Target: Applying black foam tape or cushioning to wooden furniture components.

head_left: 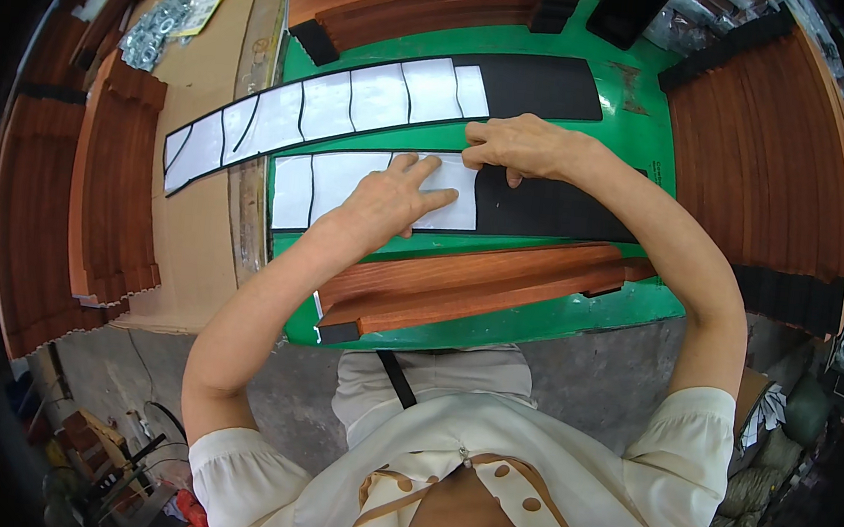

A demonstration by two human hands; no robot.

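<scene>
my left hand [393,196] lies flat on the thin, floppy black strip [537,208]; right hand [518,146] fingers pinch its white backing [344,181] edge.

We're wearing a cream short-sleeved blouse [486,450] with loose, puffy sleeves that end above the elbows, so both forearms are bare. The collar [521,503] is cream with brown polka dots and thin brown piping along its edge. A narrow black strap [396,379] crosses the front.

Wood slat stacks [782,165] flank the green table [646,112]; bare strip between black sheets [548,86].
</scene>
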